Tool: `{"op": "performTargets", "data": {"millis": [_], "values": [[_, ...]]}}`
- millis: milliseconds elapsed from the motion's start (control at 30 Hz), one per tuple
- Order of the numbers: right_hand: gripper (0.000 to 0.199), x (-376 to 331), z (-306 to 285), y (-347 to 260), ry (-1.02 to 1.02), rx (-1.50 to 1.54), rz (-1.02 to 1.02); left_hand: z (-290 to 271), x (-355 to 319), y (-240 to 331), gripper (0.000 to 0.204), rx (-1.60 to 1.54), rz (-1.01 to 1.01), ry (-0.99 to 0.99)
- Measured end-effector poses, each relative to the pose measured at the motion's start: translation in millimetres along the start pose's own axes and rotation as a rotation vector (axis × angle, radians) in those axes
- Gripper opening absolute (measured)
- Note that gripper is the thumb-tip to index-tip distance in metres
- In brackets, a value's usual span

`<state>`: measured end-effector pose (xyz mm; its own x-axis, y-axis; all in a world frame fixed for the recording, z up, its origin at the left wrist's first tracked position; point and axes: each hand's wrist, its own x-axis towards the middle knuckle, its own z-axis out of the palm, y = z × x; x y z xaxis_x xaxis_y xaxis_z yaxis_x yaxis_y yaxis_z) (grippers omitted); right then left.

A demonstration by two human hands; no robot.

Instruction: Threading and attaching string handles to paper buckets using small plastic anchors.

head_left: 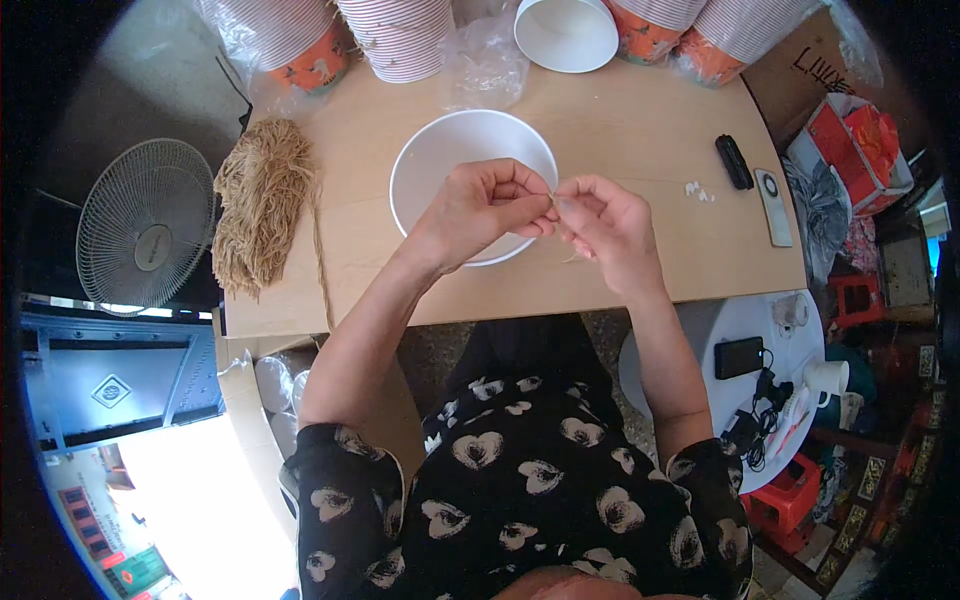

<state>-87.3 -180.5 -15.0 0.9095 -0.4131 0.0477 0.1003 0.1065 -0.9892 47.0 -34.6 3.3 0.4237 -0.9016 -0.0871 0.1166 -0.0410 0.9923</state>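
Note:
My left hand (497,210) and my right hand (608,225) meet in front of me, above the right side of a large white bowl (425,165). Their thumbs and fingers are pinched together on a thin tan string (552,201), most of which the fingers hide. A short loose end seems to hang below my right hand. To the left on the table lies a thick bundle of tan strings (262,205), with one long strand trailing toward the near edge.
Stacked paper tubs (395,35), clear plastic bags (487,65) and a tipped white tub (567,35) line the far edge. At right lie small white bits (699,191), a black object (734,162) and a remote (773,208). A fan (150,230) stands left; a round white table (775,330) stands right.

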Motion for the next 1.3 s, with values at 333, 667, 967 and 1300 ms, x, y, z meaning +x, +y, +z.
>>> {"op": "performTargets", "data": {"millis": [333,667,967,1300], "values": [[0.017,5,-13,8,-0.083,0.196,0.114,0,0,2,0.014,-0.051,-0.025,-0.024],[0.016,5,-14,7,-0.086,0.174,0.104,-2,1,-2,0.018,-0.061,-0.038,-0.05],[0.012,7,-15,14,-0.08,0.12,0.065,-1,1,-1,0.017,-0.022,-0.043,-0.035],[0.009,6,-19,6,-0.122,0.289,0.187,-4,-1,-2,0.015,-0.029,0.007,-0.103]]}}
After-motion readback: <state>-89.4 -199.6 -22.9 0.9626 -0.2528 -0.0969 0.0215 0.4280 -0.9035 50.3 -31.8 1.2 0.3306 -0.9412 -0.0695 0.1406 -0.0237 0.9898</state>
